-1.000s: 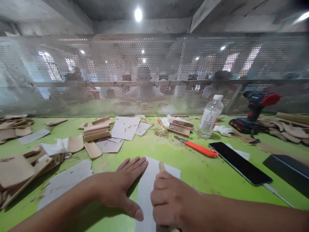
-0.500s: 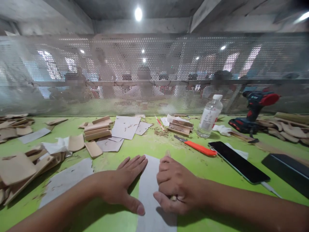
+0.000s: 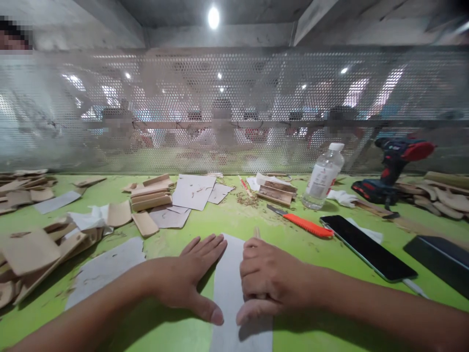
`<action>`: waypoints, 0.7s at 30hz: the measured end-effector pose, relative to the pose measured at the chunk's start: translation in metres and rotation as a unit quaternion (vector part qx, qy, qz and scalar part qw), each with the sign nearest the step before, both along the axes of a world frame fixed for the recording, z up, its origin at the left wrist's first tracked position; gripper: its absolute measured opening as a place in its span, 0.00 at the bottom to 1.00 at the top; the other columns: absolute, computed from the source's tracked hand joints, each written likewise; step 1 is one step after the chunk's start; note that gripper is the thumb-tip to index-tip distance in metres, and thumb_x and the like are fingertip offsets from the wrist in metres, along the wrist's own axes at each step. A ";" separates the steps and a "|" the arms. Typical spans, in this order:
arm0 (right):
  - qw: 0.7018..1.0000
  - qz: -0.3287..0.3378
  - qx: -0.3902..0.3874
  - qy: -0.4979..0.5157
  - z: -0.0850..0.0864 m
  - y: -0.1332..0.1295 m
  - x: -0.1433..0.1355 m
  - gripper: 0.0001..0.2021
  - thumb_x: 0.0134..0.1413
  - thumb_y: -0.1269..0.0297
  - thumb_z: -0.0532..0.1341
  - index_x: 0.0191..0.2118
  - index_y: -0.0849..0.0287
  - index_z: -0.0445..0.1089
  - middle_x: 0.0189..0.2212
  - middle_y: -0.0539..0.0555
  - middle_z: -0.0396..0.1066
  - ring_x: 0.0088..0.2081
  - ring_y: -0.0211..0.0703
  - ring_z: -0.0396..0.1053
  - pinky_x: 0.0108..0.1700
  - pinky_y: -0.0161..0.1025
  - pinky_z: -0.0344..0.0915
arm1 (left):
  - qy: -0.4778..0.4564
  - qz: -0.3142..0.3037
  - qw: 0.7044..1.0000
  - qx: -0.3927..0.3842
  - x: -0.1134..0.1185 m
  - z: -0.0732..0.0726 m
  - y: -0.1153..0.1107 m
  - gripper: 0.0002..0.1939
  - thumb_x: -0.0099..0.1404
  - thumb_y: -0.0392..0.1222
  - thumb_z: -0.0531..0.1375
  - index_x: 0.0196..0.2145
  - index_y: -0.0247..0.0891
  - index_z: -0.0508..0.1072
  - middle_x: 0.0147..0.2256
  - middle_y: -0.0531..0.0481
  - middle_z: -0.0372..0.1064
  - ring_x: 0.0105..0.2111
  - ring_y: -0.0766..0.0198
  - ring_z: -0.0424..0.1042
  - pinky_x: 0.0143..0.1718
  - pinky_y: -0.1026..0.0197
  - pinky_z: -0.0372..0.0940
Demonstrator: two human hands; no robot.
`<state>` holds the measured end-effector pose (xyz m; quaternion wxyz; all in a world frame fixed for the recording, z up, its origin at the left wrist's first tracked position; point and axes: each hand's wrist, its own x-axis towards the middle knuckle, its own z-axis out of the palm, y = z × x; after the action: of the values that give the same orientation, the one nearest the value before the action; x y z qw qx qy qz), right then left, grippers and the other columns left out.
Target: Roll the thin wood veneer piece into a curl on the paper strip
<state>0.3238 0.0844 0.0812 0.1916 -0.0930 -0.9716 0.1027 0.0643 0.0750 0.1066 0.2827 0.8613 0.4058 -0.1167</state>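
My left hand lies flat with its fingers stretched out, fingertips and thumb tip at the left edge of a pale grey sheet of paper. Over the right part of that sheet, my right hand is closed, its fingers wrapped round a narrow light-coloured bamboo piece. Only a short end of the piece sticks out beyond the knuckles; the palm hides most of it. An orange utility knife with its blade out lies beyond my right hand.
A phone with a cable, a dark block, a water bottle and a cordless drill stand or lie to the right. Curved bamboo pieces are heaped at left. A perforated metal screen closes off the back.
The right thumb has straightened and moved away from the curled fingers. My left hand stays flat. The view has shifted slightly, and part of a person appears at the upper left.
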 end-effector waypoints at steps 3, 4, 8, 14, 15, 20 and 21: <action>0.999 -0.001 0.031 0.019 -0.001 0.000 0.001 0.23 0.59 0.44 0.68 0.24 0.59 0.73 0.22 0.47 0.70 0.31 0.40 0.61 0.45 0.44 0.53 | 0.015 0.008 1.000 -0.008 0.003 0.006 -0.002 0.69 0.59 0.79 0.62 0.76 0.35 0.30 0.73 0.41 0.15 0.73 0.44 0.20 0.71 0.39 0.30; 0.999 -0.009 0.039 0.024 -0.001 -0.001 0.001 0.23 0.58 0.43 0.68 0.24 0.58 0.73 0.22 0.46 0.70 0.30 0.40 0.61 0.45 0.44 0.53 | 0.019 0.010 1.000 -0.009 0.004 0.007 -0.002 0.69 0.59 0.79 0.61 0.76 0.34 0.29 0.73 0.41 0.15 0.73 0.44 0.20 0.71 0.40 0.30; 0.997 -0.037 0.045 0.054 -0.001 -0.004 0.001 0.25 0.63 0.46 0.66 0.21 0.58 0.67 0.20 0.46 0.68 0.27 0.39 0.57 0.43 0.44 0.53 | 0.009 0.010 1.000 -0.006 0.003 0.010 -0.003 0.68 0.59 0.79 0.61 0.76 0.37 0.29 0.73 0.40 0.17 0.73 0.42 0.21 0.71 0.37 0.32; 0.997 0.003 0.057 0.046 -0.007 -0.011 -0.003 0.24 0.63 0.42 0.63 0.25 0.58 0.72 0.21 0.48 0.70 0.30 0.41 0.61 0.43 0.45 0.54 | -0.024 -0.005 1.000 0.006 -0.002 -0.002 -0.001 0.67 0.60 0.79 0.61 0.76 0.38 0.30 0.73 0.38 0.17 0.72 0.40 0.22 0.71 0.36 0.30; 0.998 -0.006 0.051 0.034 -0.007 -0.011 -0.003 0.24 0.63 0.41 0.63 0.26 0.57 0.73 0.22 0.49 0.70 0.30 0.42 0.62 0.44 0.45 0.54 | -0.021 -0.006 1.000 0.006 -0.002 -0.003 -0.001 0.68 0.60 0.79 0.61 0.76 0.38 0.30 0.73 0.38 0.17 0.72 0.41 0.22 0.71 0.36 0.30; 0.996 -0.086 -0.006 0.027 0.004 -0.004 0.001 0.21 0.58 0.43 0.66 0.28 0.58 0.73 0.27 0.50 0.70 0.34 0.44 0.65 0.59 0.53 0.55 | 0.009 0.006 1.000 -0.015 0.001 0.001 0.000 0.70 0.59 0.79 0.62 0.76 0.35 0.28 0.73 0.40 0.14 0.72 0.43 0.20 0.71 0.37 0.30; 0.994 -0.104 -0.015 0.025 0.007 -0.001 0.002 0.20 0.57 0.45 0.67 0.28 0.57 0.72 0.28 0.49 0.70 0.35 0.44 0.65 0.64 0.58 0.49 | 0.011 0.006 1.000 -0.018 0.002 0.003 0.000 0.70 0.59 0.79 0.62 0.76 0.35 0.28 0.73 0.40 0.14 0.72 0.43 0.20 0.71 0.38 0.30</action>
<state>0.3259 0.0835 0.0880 0.2242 -0.1935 -0.9500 0.0991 0.0660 0.0747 0.1097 0.2945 0.8524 0.4115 -0.1320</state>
